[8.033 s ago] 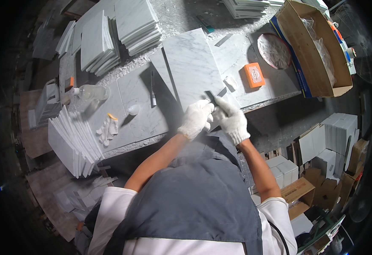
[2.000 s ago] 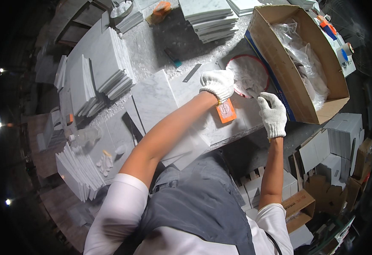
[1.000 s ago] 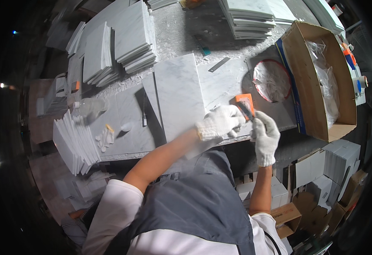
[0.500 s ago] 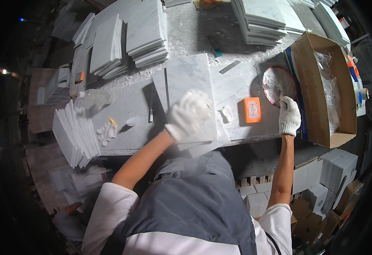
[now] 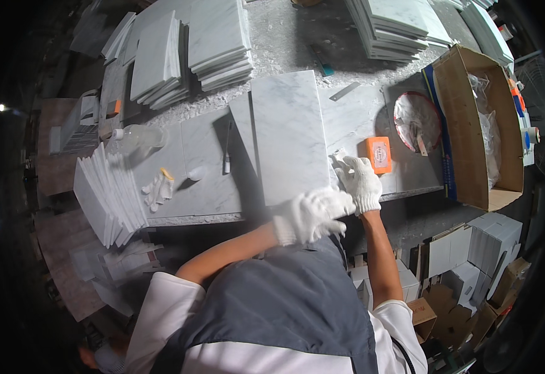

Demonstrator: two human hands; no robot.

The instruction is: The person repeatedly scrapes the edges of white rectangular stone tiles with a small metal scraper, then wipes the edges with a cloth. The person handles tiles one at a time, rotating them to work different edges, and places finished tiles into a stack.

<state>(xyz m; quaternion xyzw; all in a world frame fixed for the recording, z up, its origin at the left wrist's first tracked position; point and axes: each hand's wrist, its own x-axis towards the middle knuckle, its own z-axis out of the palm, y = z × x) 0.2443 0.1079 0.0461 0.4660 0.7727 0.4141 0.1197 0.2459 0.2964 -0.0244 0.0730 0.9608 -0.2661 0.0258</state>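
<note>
A pale grey-veined marble tile [image 5: 288, 134] lies before me on the worktable, over another tile set askew. My left hand [image 5: 315, 215], in a white knit glove, hovers at its near edge, fingers apart and slightly blurred. Beside the tile's right edge, my gloved right hand [image 5: 361, 186] has its fingertips closed on a crumpled white rag [image 5: 338, 154], partly hidden by the fingers. An orange box [image 5: 379, 155] sits just right of that hand. Farther right is a red-rimmed round bowl [image 5: 403, 112] of whitish paste, a small flat spreader [image 5: 420, 142] resting in it.
Tile stacks [image 5: 219, 43] stand at the back left, another stack [image 5: 391, 31] at the back right. An open cardboard box [image 5: 506, 143] borders the right side. Leaning tiles [image 5: 107, 193], a clear bottle [image 5: 141, 139] and a spare glove [image 5: 158, 189] occupy the left.
My right hand has left the spreader in the bowl and moved left to the rag. My left hand has slid off the tile's middle toward its near edge.
</note>
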